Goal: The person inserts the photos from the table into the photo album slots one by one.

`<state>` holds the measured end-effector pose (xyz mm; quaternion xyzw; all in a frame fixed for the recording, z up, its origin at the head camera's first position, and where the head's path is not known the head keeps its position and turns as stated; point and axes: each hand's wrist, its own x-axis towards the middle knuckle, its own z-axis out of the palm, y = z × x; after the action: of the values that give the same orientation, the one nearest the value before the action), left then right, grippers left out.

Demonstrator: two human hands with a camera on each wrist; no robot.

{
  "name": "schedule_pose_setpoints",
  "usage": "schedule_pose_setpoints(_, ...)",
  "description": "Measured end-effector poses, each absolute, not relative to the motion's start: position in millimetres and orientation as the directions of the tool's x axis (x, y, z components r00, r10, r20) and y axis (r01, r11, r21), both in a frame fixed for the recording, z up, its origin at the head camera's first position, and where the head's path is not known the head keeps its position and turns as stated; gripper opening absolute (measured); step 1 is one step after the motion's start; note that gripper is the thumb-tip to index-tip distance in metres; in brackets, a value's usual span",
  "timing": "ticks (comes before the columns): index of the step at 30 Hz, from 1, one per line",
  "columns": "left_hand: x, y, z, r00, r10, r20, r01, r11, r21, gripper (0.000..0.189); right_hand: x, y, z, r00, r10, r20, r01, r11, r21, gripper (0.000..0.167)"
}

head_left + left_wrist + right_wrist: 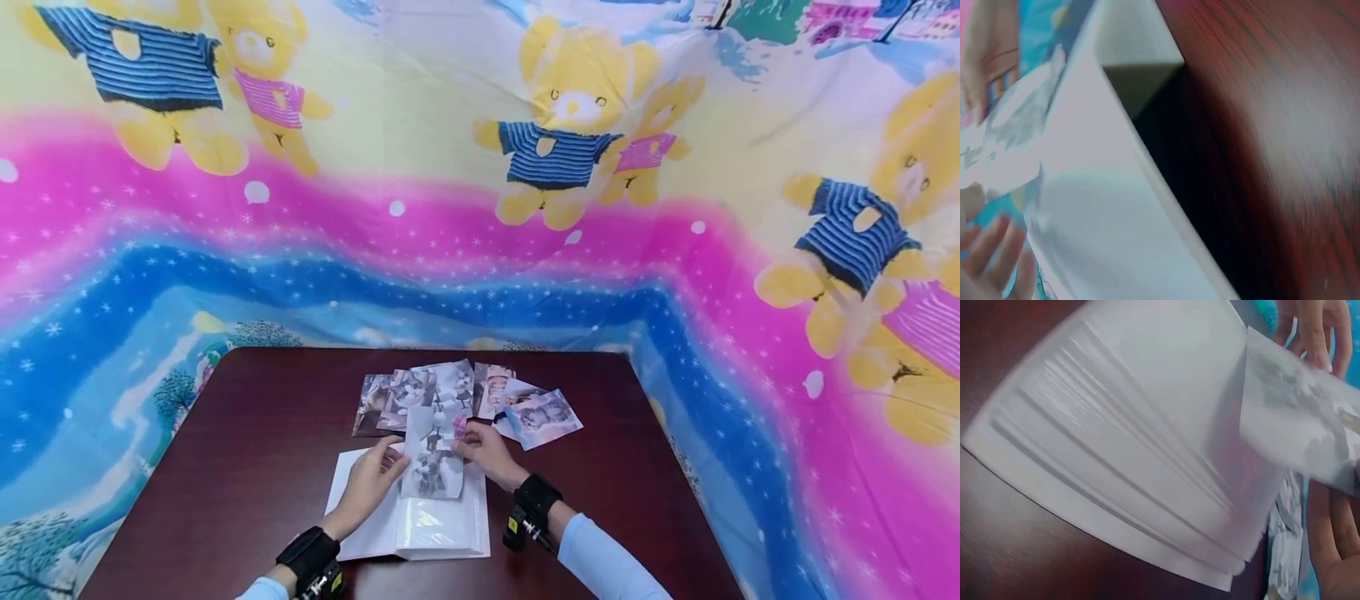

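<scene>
A greyish photo print (435,475) is held up, tilted, above a white photo album (367,521) that lies open. My left hand (372,477) pinches the print's left edge, its other fingers loosely spread. At the opposite edge my right hand (487,450) pinches the print, with a small pink patch beside its fingertips. In the right wrist view the photo print (1291,419) overhangs clear pocket pages (1116,444) stacked in the album. The left wrist view is blurred but shows the white cover (1097,212) lifted off the table at its edge.
Behind the album several photo prints (408,392) lie overlapping on the dark wooden table (270,450). More prints, with a bluish one (543,418) on top, lie to the right. A curtain printed with bears (420,242) hangs round the table's back and sides.
</scene>
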<state>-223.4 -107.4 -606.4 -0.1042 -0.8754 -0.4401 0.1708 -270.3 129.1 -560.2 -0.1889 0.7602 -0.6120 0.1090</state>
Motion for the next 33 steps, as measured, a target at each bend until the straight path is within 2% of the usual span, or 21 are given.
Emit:
schedule_pose_setpoints(3, -225.3, -105.2, -609.5, -0.843, 0.135, 0.521, 0.444, 0.721, 0.532, 0.030, -291.2, 135.2, -570.2, -0.924, -0.375, 0.071, -0.133, 0.141, -0.981, 0.016)
schedule_pose_setpoints(6, -226.9, -101.4, -613.2, -0.713, 0.351, 0.607, 0.594, 0.762, 0.256, 0.030, -313.2, 138.8, -577.6, -0.952, -0.301, 0.063, -0.098, 0.105, -0.990, 0.016)
schedule_pose_setpoints(8, -228.4, -97.9, -615.6, -0.627, 0.508, 0.591, 0.682, 0.724, 0.101, 0.034, -324.1, 139.3, -577.8, -0.964, -0.259, 0.056, -0.084, 0.098, -0.992, 0.019)
schedule_pose_setpoints(10, -229.3, -94.4, -617.2, -0.589, 0.616, 0.523, 0.730, 0.683, 0.018, 0.039, -332.2, 138.7, -576.8, -0.972, -0.230, 0.041, -0.068, 0.108, -0.992, 0.019)
schedule_pose_setpoints(13, -229.6, -90.8, -618.3, -0.602, 0.676, 0.425, 0.747, 0.665, 0.002, 0.047, -338.6, 137.6, -576.2, -0.975, -0.223, 0.005, -0.030, 0.110, -0.993, 0.021)
schedule_pose_setpoints(17, -228.9, -90.3, -618.1, -0.644, 0.668, 0.373, 0.731, 0.681, 0.043, 0.049, -336.3, 135.8, -568.8, -0.974, -0.224, -0.030, 0.004, 0.112, -0.994, 0.019)
schedule_pose_setpoints(21, -229.9, -91.6, -620.9, -0.641, 0.665, 0.384, 0.728, 0.684, 0.031, 0.047, -327.8, 131.6, -557.2, -0.974, -0.223, -0.045, 0.023, 0.101, -0.995, 0.023)
schedule_pose_setpoints(28, -231.2, -93.5, -624.8, -0.617, 0.650, 0.443, 0.729, 0.685, 0.010, 0.047, -344.4, 120.5, -594.0, -0.984, -0.175, -0.044, 0.041, 0.021, -0.999, 0.021)
schedule_pose_setpoints(33, -232.4, -93.4, -628.7, -0.605, 0.641, 0.472, 0.733, 0.680, 0.016, 0.046, -345.6, 119.0, -603.8, -0.980, -0.179, -0.090, 0.091, 0.004, -0.996, 0.019)
